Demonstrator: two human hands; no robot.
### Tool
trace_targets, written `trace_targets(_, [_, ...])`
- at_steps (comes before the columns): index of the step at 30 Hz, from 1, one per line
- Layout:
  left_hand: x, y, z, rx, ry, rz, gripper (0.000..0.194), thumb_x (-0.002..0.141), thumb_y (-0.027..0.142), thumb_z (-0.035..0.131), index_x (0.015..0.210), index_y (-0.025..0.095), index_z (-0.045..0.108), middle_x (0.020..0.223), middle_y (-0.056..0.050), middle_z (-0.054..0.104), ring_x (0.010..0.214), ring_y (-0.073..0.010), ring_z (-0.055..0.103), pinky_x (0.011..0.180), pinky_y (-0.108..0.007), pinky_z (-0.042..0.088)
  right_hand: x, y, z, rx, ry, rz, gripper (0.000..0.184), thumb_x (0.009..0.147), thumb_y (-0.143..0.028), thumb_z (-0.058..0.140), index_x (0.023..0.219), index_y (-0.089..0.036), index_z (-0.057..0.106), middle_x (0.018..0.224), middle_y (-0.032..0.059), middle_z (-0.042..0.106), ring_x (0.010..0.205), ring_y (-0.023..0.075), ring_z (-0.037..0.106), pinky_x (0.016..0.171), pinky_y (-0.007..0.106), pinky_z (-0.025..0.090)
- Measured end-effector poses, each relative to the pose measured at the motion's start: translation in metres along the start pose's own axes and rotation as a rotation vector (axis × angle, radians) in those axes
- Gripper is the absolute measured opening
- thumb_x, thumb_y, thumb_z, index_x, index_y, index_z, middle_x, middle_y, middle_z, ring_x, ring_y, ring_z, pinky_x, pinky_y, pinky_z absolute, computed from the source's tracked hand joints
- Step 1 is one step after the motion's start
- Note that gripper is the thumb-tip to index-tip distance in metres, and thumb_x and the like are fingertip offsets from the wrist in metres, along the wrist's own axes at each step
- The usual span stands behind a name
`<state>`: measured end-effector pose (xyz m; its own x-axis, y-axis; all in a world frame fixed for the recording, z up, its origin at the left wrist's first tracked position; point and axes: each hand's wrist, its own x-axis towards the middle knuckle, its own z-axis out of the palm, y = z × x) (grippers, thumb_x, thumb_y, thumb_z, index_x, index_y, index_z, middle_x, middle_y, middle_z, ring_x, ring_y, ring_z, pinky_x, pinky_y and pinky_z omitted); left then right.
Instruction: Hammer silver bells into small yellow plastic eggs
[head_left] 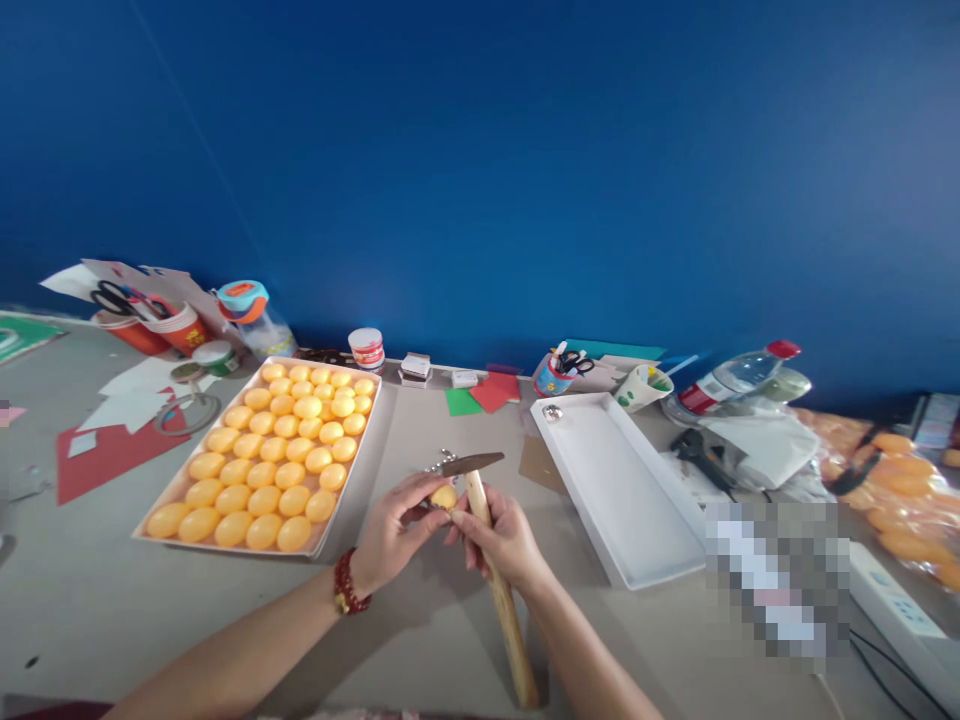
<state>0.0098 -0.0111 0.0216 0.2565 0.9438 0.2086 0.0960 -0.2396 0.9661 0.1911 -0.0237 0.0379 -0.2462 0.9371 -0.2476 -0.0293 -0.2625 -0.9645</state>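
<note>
The left hand [397, 535] pinches a small yellow ball [443, 496] above the counter [420, 650], between a tray [321, 543] of similar balls on the left and a white tray [622, 490] on the right. The right hand [502, 540] is wrapped around a wooden-handled hammer [508, 620], its metal head just beside the pinched ball.

And it's a beaded bracelet [352, 580] catching the eye on the left wrist, deep red, the small round beads looking stacked in more than one row; a gold-toned piece [342, 604] gleams at its near left edge; the left hand [396, 532] is bare, the right hand [504, 545] bare too; both forearms, slim and tapering, show uncovered skin!
</note>
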Motion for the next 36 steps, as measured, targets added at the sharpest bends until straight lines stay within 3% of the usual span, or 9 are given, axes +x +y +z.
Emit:
trace_targets(26, [-0.0021, 0.0058, -0.0009, 0.022, -0.026, -0.010, 0.032, 0.090, 0.032, 0.061, 0.120, 0.023, 0.065, 0.122, -0.011, 0.063, 0.109, -0.0237, 0.065, 0.085, -0.033, 0.061, -0.0009, 0.0005, 0.0015, 0.052, -0.005, -0.032, 0.035, 0.081, -0.048, 0.070, 0.085, -0.018, 0.052, 0.070, 0.0023, 0.072, 0.036, 0.0064, 0.053, 0.029, 0.013, 0.036])
trace_targets(36, [-0.0033, -0.0020, -0.0015, 0.068, -0.002, 0.078, 0.033, 0.090, 0.029, 0.060, 0.122, 0.024, 0.064, 0.125, -0.011, 0.062, 0.113, -0.0240, 0.063, 0.085, -0.032, 0.062, -0.0003, 0.0015, 0.0035, 0.065, -0.010, -0.024, 0.038, 0.081, -0.050, 0.070, 0.085, -0.017, 0.052, 0.069, 0.0027, 0.072, 0.035, 0.0065, 0.053, 0.028, 0.013, 0.036])
